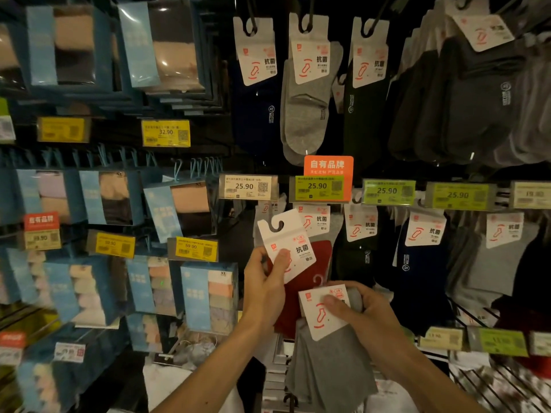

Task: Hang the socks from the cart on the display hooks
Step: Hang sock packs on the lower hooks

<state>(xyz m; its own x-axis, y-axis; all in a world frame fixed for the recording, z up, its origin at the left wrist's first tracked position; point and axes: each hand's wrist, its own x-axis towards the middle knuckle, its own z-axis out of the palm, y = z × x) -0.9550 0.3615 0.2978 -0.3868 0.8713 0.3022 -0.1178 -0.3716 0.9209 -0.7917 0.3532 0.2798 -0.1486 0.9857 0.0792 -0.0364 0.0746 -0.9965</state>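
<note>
My left hand [265, 281] pinches the white header card of a red sock pack [301, 278], thumb on the card face, holding it up tilted just below the 25.90 price tag [247, 186]. The card's hook slot is free of any hook. My right hand [363, 308] grips a grey sock pack [328, 353] by its white card, lower and to the right, the socks hanging down. Sock packs hang on display hooks [252, 22] above and behind the red pack. The cart is not in view.
Blue boxed sock packs [208, 296] fill the shelves on the left. Dark and grey socks [465, 99] hang densely at the right. A row of price tags [387, 191] runs across the middle. A wire rack [489, 383] sits at the lower right.
</note>
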